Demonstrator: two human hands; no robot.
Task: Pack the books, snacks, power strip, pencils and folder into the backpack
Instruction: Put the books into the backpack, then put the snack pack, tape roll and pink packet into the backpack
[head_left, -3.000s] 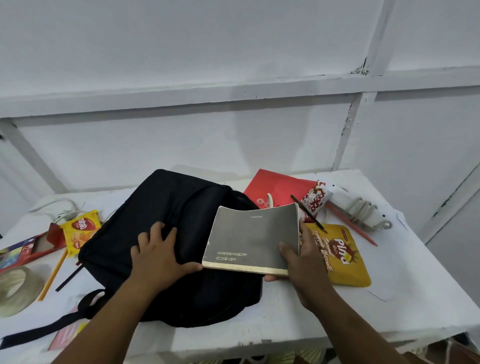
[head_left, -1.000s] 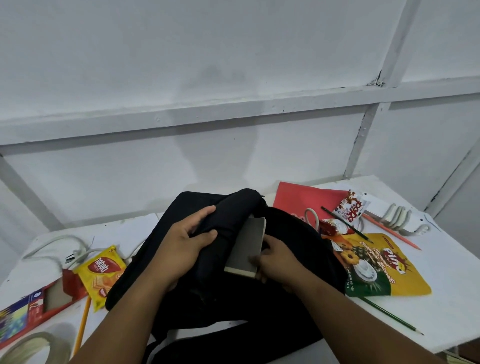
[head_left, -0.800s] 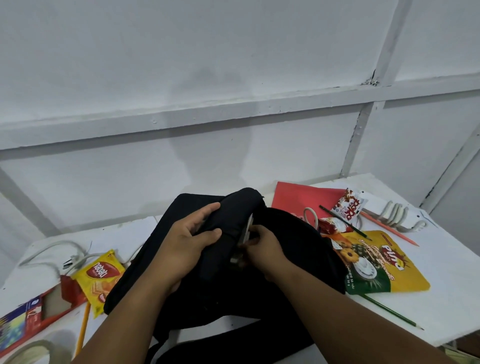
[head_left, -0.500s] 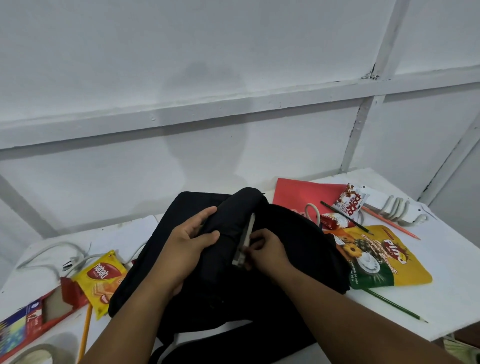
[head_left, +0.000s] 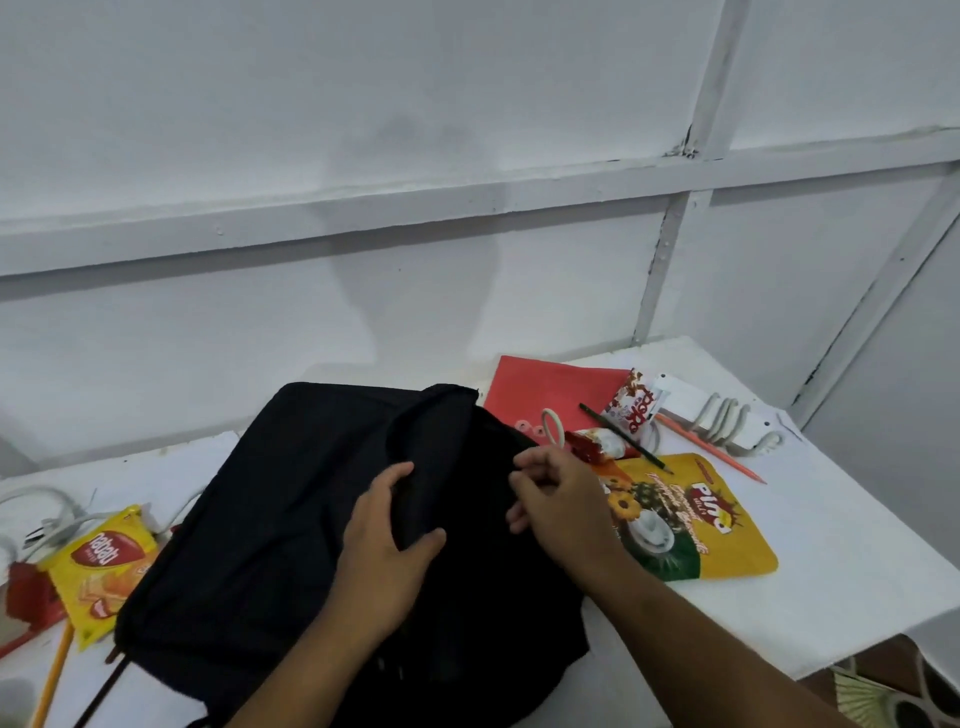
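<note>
The black backpack (head_left: 280, 519) lies on the white table. My left hand (head_left: 384, 551) grips the fold of fabric at its opening. Just right of that, my right hand (head_left: 561, 499) hovers over the bag with loosely curled fingers and nothing in them. No grey book shows. To the right lie the red folder (head_left: 545, 389), a yellow snack pouch (head_left: 696, 525), a small white and red snack packet (head_left: 634, 405), the white power strip (head_left: 722, 415), a black pencil (head_left: 623, 436) and an orange pencil (head_left: 711, 447). At the left lies a yellow snack packet (head_left: 98, 566).
A red pencil box (head_left: 26, 603), an orange pencil (head_left: 52, 675) and a white cable (head_left: 41, 514) sit at the left edge. The table (head_left: 857, 597) ends close at the right and front. A white panelled wall stands right behind it.
The grey book that my right hand was sliding into the backpack has gone out of sight inside it. My right hand has come off it and shifted right. My left hand still holds the opening.
</note>
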